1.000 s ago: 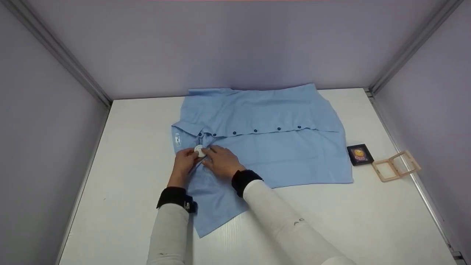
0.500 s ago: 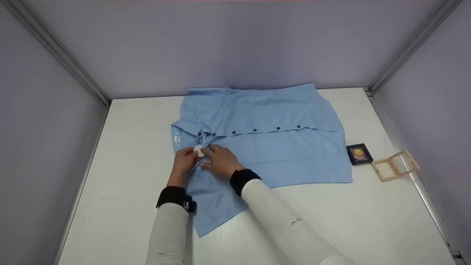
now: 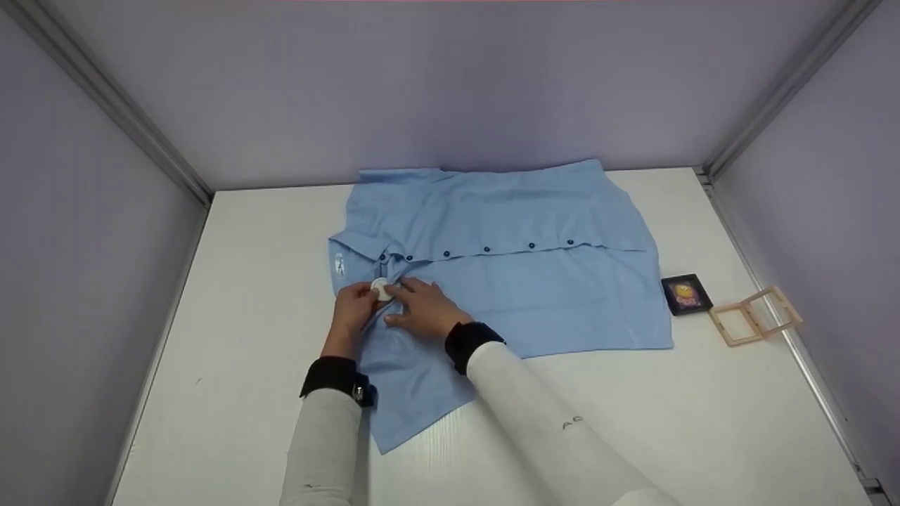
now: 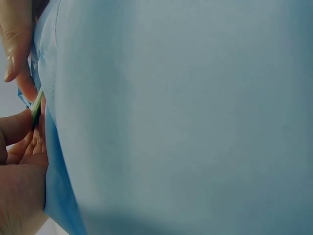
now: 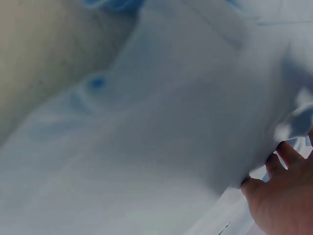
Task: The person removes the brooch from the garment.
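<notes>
A light blue button-up shirt lies spread on the white table, its collar to the left and a row of dark buttons along the placket. My left hand pinches a round white badge at the shirt front below the collar, thumb on its face. In the left wrist view the badge shows edge-on, with left fingers behind the cloth. My right hand touches the badge's right side with a fingertip, its thumb spread away over the shirt. In the right wrist view, right fingertips meet the shirt's fabric.
A small black square frame with a colourful picture lies right of the shirt hem. Beside it sits an unfolded light wooden frame at the table's right edge. Grey panels rise behind and on both sides of the table.
My right thumb has moved slightly down, away from the badge. The badge, the left hand and the shirt stay in nearly the same place.
</notes>
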